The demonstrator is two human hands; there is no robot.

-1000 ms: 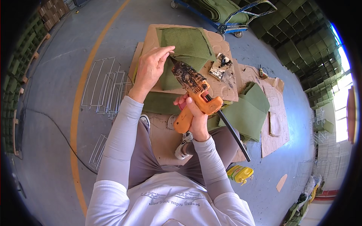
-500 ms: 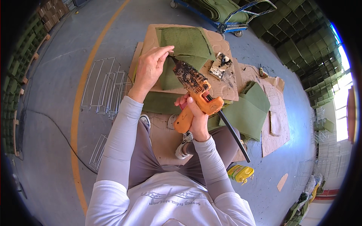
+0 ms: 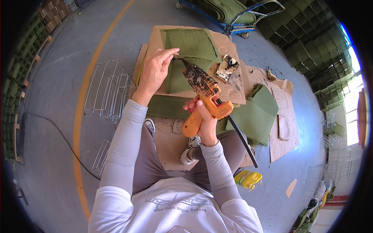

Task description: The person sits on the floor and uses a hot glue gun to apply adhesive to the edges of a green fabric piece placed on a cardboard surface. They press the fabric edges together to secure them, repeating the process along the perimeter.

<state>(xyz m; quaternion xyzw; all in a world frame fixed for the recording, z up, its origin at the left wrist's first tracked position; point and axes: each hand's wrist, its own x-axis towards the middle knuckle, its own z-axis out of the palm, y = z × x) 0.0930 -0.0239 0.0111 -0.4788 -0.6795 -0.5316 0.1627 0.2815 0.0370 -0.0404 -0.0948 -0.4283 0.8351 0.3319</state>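
Observation:
My right hand (image 3: 206,123) is wrapped round the handle of an orange glue gun (image 3: 210,101), its front half crusted with dark residue. A long black glue stick (image 3: 243,141) sticks out of the back of the gun. The nozzle points up and left, at the folded edge of a green felt-like sheet (image 3: 190,42) on a cardboard-topped work surface (image 3: 227,93). My left hand (image 3: 155,70) is at the left side of that sheet, thumb and fingers pinching its raised edge. A lower green flap (image 3: 180,77) lies beneath the nozzle.
A black-smeared pale block (image 3: 227,69) sits right of the sheet. More green sheets (image 3: 258,116) lie on cardboard to the right. Wire racks (image 3: 112,91) stand on the floor at left. A yellow can (image 3: 248,179) is by my right knee. A blue trolley (image 3: 237,27) holds green rolls.
The glue gun in my right hand has shifted slightly right, its nozzle moving along the sheet's edge away from my left hand. My left hand has stayed nearly still.

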